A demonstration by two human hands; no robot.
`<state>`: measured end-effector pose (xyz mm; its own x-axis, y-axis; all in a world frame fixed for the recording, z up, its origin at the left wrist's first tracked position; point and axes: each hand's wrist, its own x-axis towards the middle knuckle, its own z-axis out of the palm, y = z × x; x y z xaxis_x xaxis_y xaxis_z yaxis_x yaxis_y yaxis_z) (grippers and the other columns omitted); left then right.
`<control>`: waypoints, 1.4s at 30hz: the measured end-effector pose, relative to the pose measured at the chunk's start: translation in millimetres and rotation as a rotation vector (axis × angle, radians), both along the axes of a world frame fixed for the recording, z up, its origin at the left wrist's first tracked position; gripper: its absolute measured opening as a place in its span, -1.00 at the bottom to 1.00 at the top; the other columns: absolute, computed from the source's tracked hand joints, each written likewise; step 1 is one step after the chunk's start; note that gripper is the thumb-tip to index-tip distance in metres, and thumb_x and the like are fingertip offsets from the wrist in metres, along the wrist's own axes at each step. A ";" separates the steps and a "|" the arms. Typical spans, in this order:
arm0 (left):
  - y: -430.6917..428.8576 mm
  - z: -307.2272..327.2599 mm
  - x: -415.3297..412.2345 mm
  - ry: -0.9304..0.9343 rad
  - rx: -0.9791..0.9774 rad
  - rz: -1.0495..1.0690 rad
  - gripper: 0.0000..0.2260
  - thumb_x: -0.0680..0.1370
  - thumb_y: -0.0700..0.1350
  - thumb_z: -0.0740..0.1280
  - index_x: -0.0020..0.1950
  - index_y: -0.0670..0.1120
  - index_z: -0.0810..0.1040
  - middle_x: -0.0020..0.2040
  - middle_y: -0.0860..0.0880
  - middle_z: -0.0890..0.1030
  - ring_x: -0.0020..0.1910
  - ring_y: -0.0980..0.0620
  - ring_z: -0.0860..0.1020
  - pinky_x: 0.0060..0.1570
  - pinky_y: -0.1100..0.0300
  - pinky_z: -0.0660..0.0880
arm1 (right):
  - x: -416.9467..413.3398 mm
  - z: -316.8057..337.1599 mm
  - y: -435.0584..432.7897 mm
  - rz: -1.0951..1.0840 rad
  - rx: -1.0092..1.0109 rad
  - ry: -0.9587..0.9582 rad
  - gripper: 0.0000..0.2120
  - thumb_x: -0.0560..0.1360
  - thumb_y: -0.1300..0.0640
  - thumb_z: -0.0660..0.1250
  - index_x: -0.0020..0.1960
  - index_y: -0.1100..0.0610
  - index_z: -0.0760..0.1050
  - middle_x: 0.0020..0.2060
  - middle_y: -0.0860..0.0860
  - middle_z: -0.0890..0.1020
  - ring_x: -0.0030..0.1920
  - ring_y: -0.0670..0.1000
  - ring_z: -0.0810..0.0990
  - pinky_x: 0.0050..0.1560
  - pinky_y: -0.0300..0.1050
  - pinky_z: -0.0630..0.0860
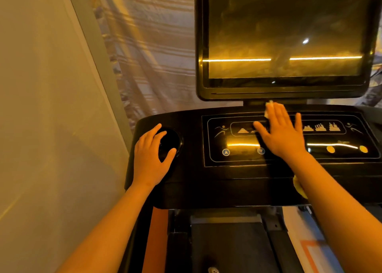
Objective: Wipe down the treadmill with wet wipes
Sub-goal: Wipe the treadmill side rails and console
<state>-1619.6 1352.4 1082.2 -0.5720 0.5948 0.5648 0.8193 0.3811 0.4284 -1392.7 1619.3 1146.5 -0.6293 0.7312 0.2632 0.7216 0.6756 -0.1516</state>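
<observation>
Frame left: wall (41,128) just beside the treadmill (206,190), so little room that side. Left hand (152,159), fingers loosely spread, rests on the cup holder (171,143) rim and holds nothing.

Centre-right: right hand (283,134) flat, fingers spread, presses the wet wipe (268,107) onto the control panel (237,148). The wipe shows only past the fingertips.

Judgement: console wipe under way; screen (285,35) above and belt (233,248) at bottom look undone. The screen's lower edge overhangs the wipe; the panel runs open rightward.
</observation>
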 end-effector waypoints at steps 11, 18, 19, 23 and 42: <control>9.6 9.9 39.5 0.121 -0.083 0.071 -0.54 0.61 0.04 0.03 0.51 0.00 0.32 0.56 0.00 0.22 0.57 0.01 0.05 0.52 0.02 -0.03 | -43.6 -3.9 -70.8 0.199 -0.014 -0.046 -0.13 0.46 -0.44 -0.23 0.58 0.07 -0.27 0.56 0.02 -0.25 0.53 0.03 -0.33 0.51 0.16 -0.32; 37.6 12.3 94.1 -0.004 0.020 -0.081 -0.56 0.63 -0.06 0.24 0.51 -0.04 0.30 0.52 0.03 0.29 0.53 0.11 0.12 0.52 0.08 -0.02 | -10.5 -13.3 -59.3 0.284 0.072 -0.037 -0.22 0.50 -0.42 -0.26 0.58 -0.02 -0.26 0.56 -0.05 -0.20 0.53 -0.05 -0.29 0.48 0.08 -0.38; 35.6 7.9 93.3 -0.010 0.028 -0.076 -0.58 0.62 -0.06 0.24 0.48 -0.06 0.33 0.50 0.01 0.32 0.52 0.11 0.15 0.53 0.04 0.03 | 0.8 -12.4 -47.2 0.245 0.074 -0.029 -0.23 0.51 -0.40 -0.24 0.58 -0.01 -0.26 0.57 -0.05 -0.20 0.53 -0.05 -0.28 0.48 0.08 -0.38; 33.4 0.4 90.9 -0.047 0.080 -0.022 -0.64 0.61 -0.09 0.27 0.40 -0.11 0.42 0.42 -0.05 0.42 0.45 -0.02 0.30 0.47 -0.03 0.21 | 36.3 -17.8 -19.2 0.035 0.041 -0.033 -0.18 0.47 -0.40 -0.25 0.58 0.02 -0.28 0.57 -0.03 -0.19 0.54 -0.03 -0.28 0.47 0.07 -0.37; 29.7 -3.8 88.4 -0.004 0.051 -0.068 -0.71 0.58 -0.10 0.28 0.29 -0.09 0.49 0.32 -0.03 0.50 0.37 -0.03 0.39 0.44 -0.03 0.26 | 39.8 -49.6 -94.2 0.013 0.104 -0.001 -0.19 0.45 -0.40 -0.46 0.58 0.01 -0.26 0.57 -0.02 -0.19 0.55 -0.01 -0.27 0.41 -0.02 -0.54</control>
<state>-1531.2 1382.1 1078.4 -0.5336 0.6032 0.5928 0.8407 0.3021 0.4493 -1352.8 1525.1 1096.9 -0.6391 0.6917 0.3363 0.7127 0.6970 -0.0793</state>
